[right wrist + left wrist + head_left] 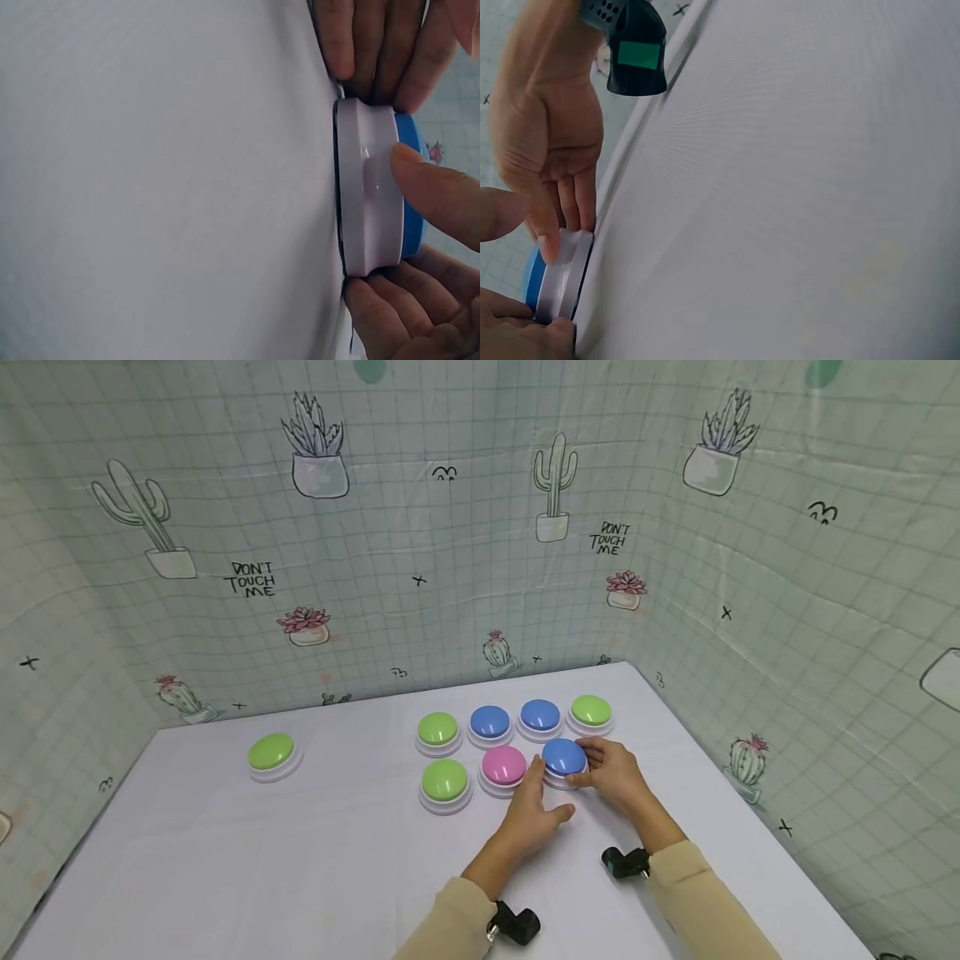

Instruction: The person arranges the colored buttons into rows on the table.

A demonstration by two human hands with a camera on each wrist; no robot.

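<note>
A blue push button point(564, 757) on a round white base sits in the front row at the right end. My right hand point(615, 772) holds it from the right, thumb on its front and fingers along its side. From the left, the straight fingers of my left hand point(531, 817) touch the base, the thumb spread away. In the right wrist view, the white base point(367, 187) stands between both hands' fingers, flat on the table. A pink button point(504, 765) is just left of my left fingertips, its base partly near them.
Behind stand two blue buttons point(540, 715) between a green button point(591, 710) and another green one point(438, 728). One more green button point(444, 780) ends the front row; another point(272, 751) lies far left. Patterned cloth point(450, 527) surrounds the white table point(300, 860).
</note>
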